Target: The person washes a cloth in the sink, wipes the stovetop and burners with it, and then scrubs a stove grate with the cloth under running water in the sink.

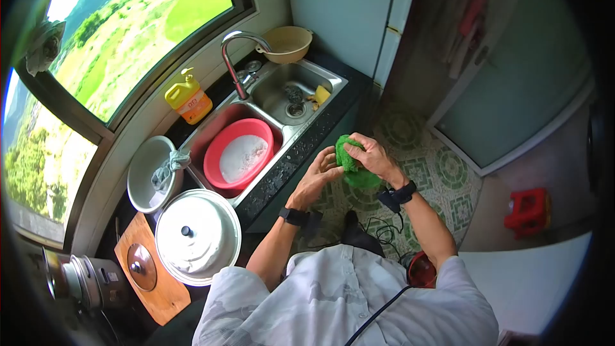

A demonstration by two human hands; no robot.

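In front of my shirt, over the floor, my right hand [373, 156] is closed on a fuzzy green scrubbing cloth [347, 154]. A smoother green part [362, 179] shows below it; I cannot tell whether it belongs to the same cloth. My left hand [317, 176] is at the cloth's left side, fingers apart and slightly curved, their tips at its edge. To the left, in the near sink bowl, sits a red basin [214, 154] with foamy white water [243, 159]. The other sink bowl [272, 97] holds a yellow sponge [319, 95] and a dark scourer [293, 93].
A faucet [229, 57] arches over the sink. Around it stand a yellow soap bottle [188, 97], a beige basin [287, 43], a grey basin [138, 176] with a rag [172, 168], and a white-lidded pot [211, 234]. Cables [384, 230] lie on the floor.
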